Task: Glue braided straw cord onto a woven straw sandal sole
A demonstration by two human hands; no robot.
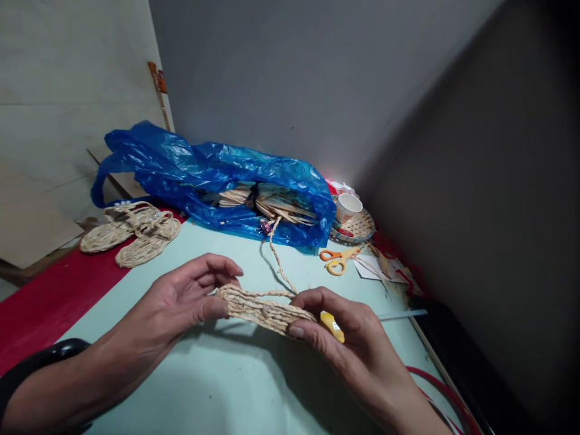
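Between my two hands is a flat woven sole of twisted straw rope [260,311], raised above the pale green table covering [181,380]. My left hand [190,296] pinches its left end, thumb in front and fingers curled behind. At the other end, my right hand [339,332] grips it between thumb and fingers. A loose length of straw cord [280,263] runs from the sole back to a small clip [265,226] at the blue plastic bag [203,160]. Just behind the right thumb shows a yellow object [332,326], partly hidden; its kind I cannot make out.
A pair of woven straw sandals [147,232] lies on red cloth [58,308] at left. Dried straw strips [272,202] poke out of the bag. Orange and yellow scissors [339,260] lie at right, near a basket [362,226] holding a white cup [348,206]. A grey wall [290,78] stands behind.
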